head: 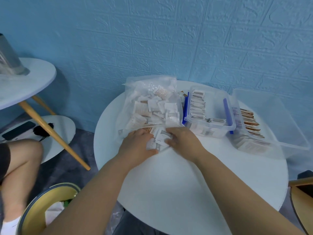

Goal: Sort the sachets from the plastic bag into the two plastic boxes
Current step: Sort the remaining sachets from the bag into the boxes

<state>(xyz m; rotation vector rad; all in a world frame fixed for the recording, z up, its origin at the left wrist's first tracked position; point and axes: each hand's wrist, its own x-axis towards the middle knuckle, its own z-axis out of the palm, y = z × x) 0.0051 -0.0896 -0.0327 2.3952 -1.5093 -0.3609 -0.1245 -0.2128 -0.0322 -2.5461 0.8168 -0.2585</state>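
A clear plastic bag point(150, 100) full of white and tan sachets lies on the round white table point(186, 175). Both my hands are at its near open end. My left hand point(137, 143) grips a small bunch of white sachets point(153, 145). My right hand point(183, 139) pinches a white sachet point(161, 137) right beside them. To the right stands a clear plastic box point(210, 111) with blue latches, holding rows of sachets. Further right, a second clear box point(254, 133) holds brown and tan sachets.
A loose clear lid point(277, 119) leans at the table's right edge against the blue wall. Left of me stand a second white table with wooden legs point(25, 85), a person's knee point(22, 160) and a yellow bin point(47, 207). A wooden chair point(303, 197) sits at right.
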